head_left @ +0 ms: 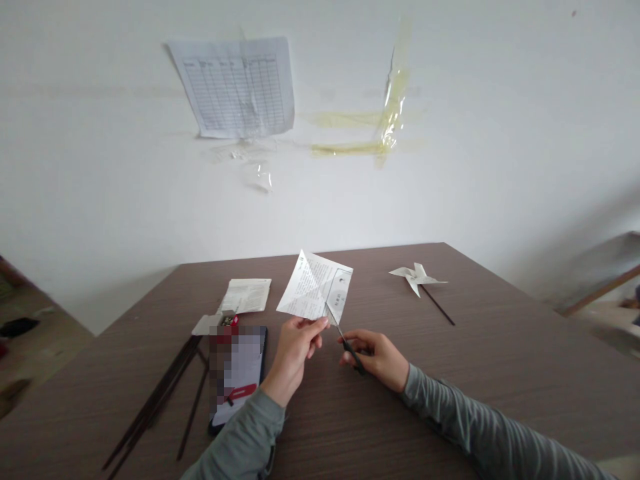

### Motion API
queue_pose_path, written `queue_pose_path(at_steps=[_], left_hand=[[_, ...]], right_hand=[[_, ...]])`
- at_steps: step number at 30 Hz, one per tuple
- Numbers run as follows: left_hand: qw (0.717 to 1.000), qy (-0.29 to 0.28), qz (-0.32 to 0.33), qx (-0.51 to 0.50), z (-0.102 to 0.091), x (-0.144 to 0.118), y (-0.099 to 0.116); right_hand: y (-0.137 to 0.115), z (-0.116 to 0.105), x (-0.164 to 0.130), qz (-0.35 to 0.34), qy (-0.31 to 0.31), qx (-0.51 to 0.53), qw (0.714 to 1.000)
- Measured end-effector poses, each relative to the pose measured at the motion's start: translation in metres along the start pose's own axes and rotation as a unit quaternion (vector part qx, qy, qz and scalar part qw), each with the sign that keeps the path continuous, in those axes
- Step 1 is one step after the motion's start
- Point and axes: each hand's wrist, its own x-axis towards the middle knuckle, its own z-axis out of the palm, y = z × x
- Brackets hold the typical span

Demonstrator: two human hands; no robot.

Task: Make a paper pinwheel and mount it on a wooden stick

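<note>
A square of printed paper (307, 283) with diagonal creases is pinched at its lower corner by my left hand (296, 350). My right hand (375, 357) is closed around the dark handles of a pair of scissors (356, 357). The blades reach up to the paper's lower right corner, close to my left fingertips, and lie against the sheet there. How far the cut runs is too small to tell. To the right, a finished-looking paper pinwheel (416, 277) on a dark stick lies on the table.
On the left of the table (480, 400) lie a stack of paper squares (247, 295), a small open box (227, 321), several dark sticks (155, 397) and a phone (239, 380). Behind is a white wall with a taped printed sheet (240, 87) and yellowish tape (350, 148).
</note>
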Motion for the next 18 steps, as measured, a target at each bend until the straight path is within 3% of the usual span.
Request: queue_pose_path(at_steps=[9, 18], left_hand=[[1.0, -0.005, -0.002, -0.018, 0.0024, -0.0044, -0.0006], [0.997, 0.045, 0.017, -0.059, 0.0077, -0.0094, -0.0005]], right_hand=[[-0.0032, 0.0014, -0.0011, 0.002, 0.008, 0.004, 1.0], [0.0051, 0.0043, 0.0019, 0.0, 0.017, 0.023, 1.0]])
